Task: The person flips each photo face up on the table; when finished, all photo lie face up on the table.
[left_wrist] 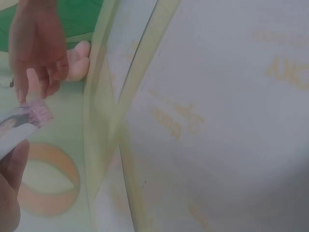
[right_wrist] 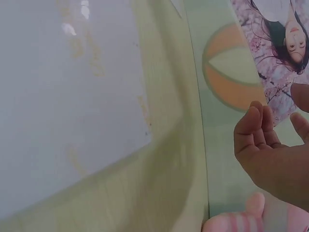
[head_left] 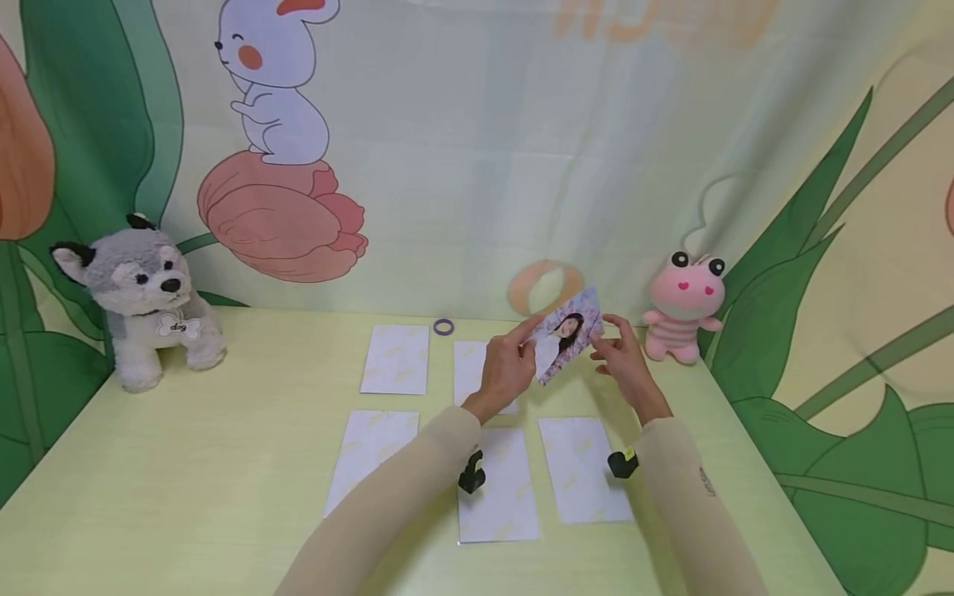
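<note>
A photo print [head_left: 568, 335] of a person with long dark hair among pink blossoms is held up, tilted, above the back of the table. My left hand [head_left: 507, 370] pinches its left edge; in the left wrist view the thumb [left_wrist: 17, 162] lies along the print. My right hand [head_left: 624, 364] is at the opposite edge, thumb overlapping the print and fingertips at its border. In the right wrist view, the print [right_wrist: 275, 79] appears upside down beside the curled fingers [right_wrist: 248, 128]. Beneath the hands lie several white cards [head_left: 498, 488] with faint yellow marks.
A purple ring [head_left: 443, 327], like a tape roll, lies near the table's back edge. A plush husky [head_left: 152, 302] sits at the back left and a pink plush toy [head_left: 684, 306] at the back right. Behind the table [head_left: 186, 463] hangs a printed curtain [head_left: 447, 149].
</note>
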Available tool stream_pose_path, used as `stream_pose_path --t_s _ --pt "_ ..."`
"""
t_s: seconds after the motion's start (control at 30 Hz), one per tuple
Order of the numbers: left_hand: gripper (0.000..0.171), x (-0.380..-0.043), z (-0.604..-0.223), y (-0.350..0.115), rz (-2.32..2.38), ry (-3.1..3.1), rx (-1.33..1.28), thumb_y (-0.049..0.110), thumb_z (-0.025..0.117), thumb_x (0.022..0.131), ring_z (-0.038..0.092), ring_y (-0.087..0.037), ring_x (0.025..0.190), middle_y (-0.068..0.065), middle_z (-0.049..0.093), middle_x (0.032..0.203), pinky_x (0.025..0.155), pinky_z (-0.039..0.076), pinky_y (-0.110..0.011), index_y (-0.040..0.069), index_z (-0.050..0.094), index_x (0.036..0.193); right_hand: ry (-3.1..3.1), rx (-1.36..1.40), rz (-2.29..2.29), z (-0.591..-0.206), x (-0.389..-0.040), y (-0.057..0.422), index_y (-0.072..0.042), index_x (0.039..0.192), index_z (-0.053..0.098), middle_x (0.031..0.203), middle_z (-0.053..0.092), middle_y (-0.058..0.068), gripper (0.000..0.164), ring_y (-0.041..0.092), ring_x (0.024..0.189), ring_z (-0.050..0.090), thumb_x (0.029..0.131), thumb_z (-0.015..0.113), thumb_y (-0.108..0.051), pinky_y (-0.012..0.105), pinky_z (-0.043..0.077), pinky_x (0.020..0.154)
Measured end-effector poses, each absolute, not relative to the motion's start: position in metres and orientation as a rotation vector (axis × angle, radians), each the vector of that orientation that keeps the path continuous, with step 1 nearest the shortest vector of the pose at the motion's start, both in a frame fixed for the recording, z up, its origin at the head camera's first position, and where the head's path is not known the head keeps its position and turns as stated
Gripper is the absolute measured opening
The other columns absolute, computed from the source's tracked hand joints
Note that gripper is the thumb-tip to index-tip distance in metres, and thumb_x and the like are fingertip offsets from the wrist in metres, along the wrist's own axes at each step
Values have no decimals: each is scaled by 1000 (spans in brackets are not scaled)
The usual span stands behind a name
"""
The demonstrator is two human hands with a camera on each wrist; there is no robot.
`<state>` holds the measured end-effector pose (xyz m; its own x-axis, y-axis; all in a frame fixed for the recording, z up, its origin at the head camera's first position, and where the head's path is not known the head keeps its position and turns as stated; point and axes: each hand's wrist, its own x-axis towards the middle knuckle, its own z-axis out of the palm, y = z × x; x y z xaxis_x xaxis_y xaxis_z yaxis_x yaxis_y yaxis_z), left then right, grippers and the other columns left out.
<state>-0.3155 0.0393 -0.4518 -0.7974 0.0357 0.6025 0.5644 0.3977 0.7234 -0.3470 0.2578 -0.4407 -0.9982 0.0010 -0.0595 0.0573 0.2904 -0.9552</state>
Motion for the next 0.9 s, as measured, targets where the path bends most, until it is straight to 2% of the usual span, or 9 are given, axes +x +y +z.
stream_pose_path --t_s 0.17,0.4,0.53,0.63,0.73,0.9 --pt "43 -315 -452 40 -1428 -2160 -484 -5 57 92 34 -4 43 -12 59 54 44 23 -16 7 65 132 2424 31 -1902 -444 -346 261 -21 155 23 109 56 6 55 12 88 62 106 48 -26 30 54 78" --pt "45 -313 -450 43 -1547 -2169 -409 -5 57 92 39 -3 42 -18 67 63 42 27 -16 11 65 133 2100 -49 -2279 -450 -342 259 -17 153 20 85 62 -2 55 9 78 67 105 44 -7 25 57 74" --pt "46 -310 -448 44 -1642 -2153 -367 -5 57 92 43 -1 40 -22 73 78 40 30 -16 13 64 134 1898 -71 -2468 -451 -342 256 -17 151 22 76 58 -1 55 10 73 66 103 45 -1 24 57 72" --pt "46 -308 -447 44 -1705 -2129 -353 -5 57 92 49 -2 40 -25 74 97 38 34 -18 14 65 133 1855 -65 -2525 -451 -342 254 -16 150 23 75 57 0 55 11 72 64 102 46 0 24 57 69" --pt "46 -309 -448 44 -1764 -2110 -348 -5 56 93 57 -8 41 -26 72 110 38 38 -19 14 64 134 1843 -45 -2550 -452 -342 253 -16 149 25 74 56 0 55 11 70 63 102 47 1 24 57 67" --pt "47 -310 -451 44 -1866 -2078 -341 -5 55 94 67 -31 49 -26 67 124 38 40 -21 15 63 136 1819 -30 -2581 -453 -343 253 -15 147 26 72 54 -1 53 11 67 62 101 47 2 22 56 64"
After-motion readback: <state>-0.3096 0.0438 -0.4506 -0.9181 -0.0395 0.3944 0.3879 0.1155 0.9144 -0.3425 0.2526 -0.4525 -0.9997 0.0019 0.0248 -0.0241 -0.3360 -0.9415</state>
